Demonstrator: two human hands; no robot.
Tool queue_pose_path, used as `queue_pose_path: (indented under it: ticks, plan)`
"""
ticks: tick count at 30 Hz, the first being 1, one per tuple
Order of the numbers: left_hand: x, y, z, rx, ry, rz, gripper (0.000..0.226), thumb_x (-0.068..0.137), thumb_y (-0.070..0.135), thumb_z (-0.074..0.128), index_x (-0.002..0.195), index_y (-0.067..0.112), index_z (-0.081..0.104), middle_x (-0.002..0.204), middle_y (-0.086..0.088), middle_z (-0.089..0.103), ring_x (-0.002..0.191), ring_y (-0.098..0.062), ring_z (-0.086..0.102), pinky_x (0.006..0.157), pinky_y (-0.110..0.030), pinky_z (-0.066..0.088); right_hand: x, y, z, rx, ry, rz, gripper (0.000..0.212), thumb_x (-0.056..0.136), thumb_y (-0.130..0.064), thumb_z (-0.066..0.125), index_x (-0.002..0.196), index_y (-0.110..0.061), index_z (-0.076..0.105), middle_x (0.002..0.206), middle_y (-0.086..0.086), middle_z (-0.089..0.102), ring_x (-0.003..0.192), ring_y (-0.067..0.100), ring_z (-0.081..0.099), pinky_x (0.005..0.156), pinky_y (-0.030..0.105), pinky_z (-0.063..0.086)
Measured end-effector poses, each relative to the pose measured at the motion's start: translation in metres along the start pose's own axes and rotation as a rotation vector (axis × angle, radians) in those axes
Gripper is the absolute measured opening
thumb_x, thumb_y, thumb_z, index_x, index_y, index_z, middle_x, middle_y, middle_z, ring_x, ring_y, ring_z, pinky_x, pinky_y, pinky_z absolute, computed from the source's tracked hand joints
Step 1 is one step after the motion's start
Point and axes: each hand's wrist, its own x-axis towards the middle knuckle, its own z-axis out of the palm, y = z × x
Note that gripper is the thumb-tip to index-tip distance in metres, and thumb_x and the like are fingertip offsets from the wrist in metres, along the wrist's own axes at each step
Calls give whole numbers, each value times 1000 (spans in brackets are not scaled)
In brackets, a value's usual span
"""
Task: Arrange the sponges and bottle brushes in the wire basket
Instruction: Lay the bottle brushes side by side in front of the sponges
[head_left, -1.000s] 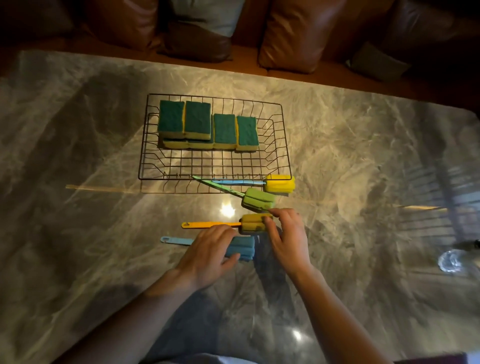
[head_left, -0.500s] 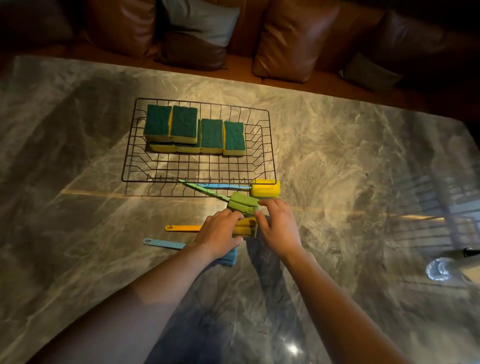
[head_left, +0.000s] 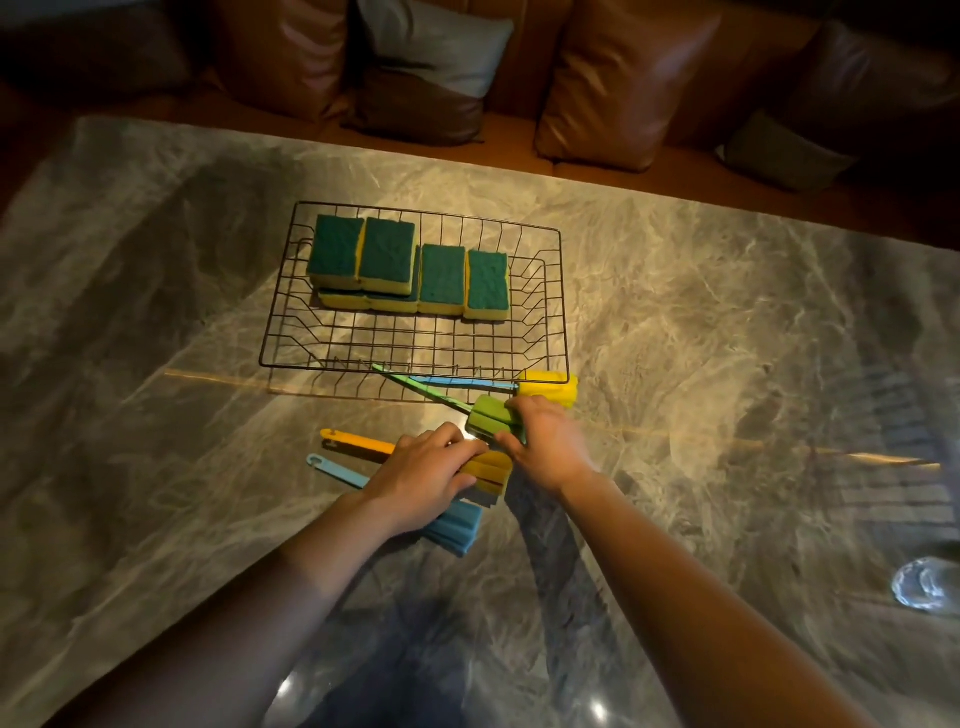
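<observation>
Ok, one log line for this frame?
sponges in basket | four brushes on table | left hand on orange brush | right hand on green brush

Dim, warm light. The polished surface throws small bright glare spots at the near edge and one near its middle, plus striped reflections at right. The far sofa sinks into darkness. Edges bend and smear, wide-angle.

Head camera looks forward and down over the table.
</observation>
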Motion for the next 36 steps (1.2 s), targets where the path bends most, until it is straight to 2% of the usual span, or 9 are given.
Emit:
queue_pose_path:
  ticks: [5,9,13,19,22,24,29,33,36]
  plan:
    - [-12,-9,-17,-46,-8,14,39,101,37,54,140,36,51,123,12,53,116,-11,50,99,-42,42,2,5,1,125,-66,42,47,93,-35,69,136,-26,52,131,7,60,118,27,57,99,44,51]
    - [-19,-14,-32,-113,7,2,43,99,35,58,141,33,54,122,12,57,113,-9,53,95,-40,46,0,6,-7,265,-124,70,46,89,-28,76,130,-21,55,120,7,66,108,23,63,95,42,55]
    - [-22,-14,-49,-213,65,-7,43,97,36,61,140,33,55,125,14,59,113,-7,55,95,-36,48,-6,8,-32,261,-171,-19,41,90,-29,75,127,-20,60,114,4,65,101,20,61,89,38,54]
    - [-17,-7,-83,-246,135,30,42,97,38,62,138,38,54,122,22,56,111,1,53,91,-30,48,0,6,-95,275,-177,-177,20,87,-23,78,104,-18,69,95,1,67,85,15,60,73,32,48]
    - [-8,2,-105,-249,170,53,41,97,40,60,137,40,55,115,30,52,103,2,55,81,-23,46,15,3,-123,307,-109,-227,22,87,-24,79,105,-17,69,96,-1,68,88,18,62,76,32,49]
    - [3,6,-118,-233,192,77,42,96,40,60,137,36,56,118,24,55,107,0,54,86,-26,46,32,1,-135,316,-44,-249,25,87,-24,79,108,-16,69,99,0,69,90,18,62,78,33,49]
    - [44,8,-131,-183,167,58,42,98,34,60,139,36,55,121,19,56,112,-5,53,92,-32,46,82,1,-132,263,40,-182,30,87,-27,77,114,-17,67,107,3,70,99,23,62,90,46,52]
    - [81,3,-129,-194,106,-8,41,99,35,59,140,33,55,124,9,58,111,-12,55,93,-36,48,110,6,-110,194,9,-129,27,88,-34,76,112,-25,67,107,-2,71,103,22,63,101,50,45]
    - [99,-3,-121,-190,56,-59,42,100,37,58,141,32,54,120,7,57,109,-14,56,92,-36,48,120,13,-96,119,25,-122,26,87,-39,75,110,-30,67,107,-7,71,104,20,63,105,45,37]
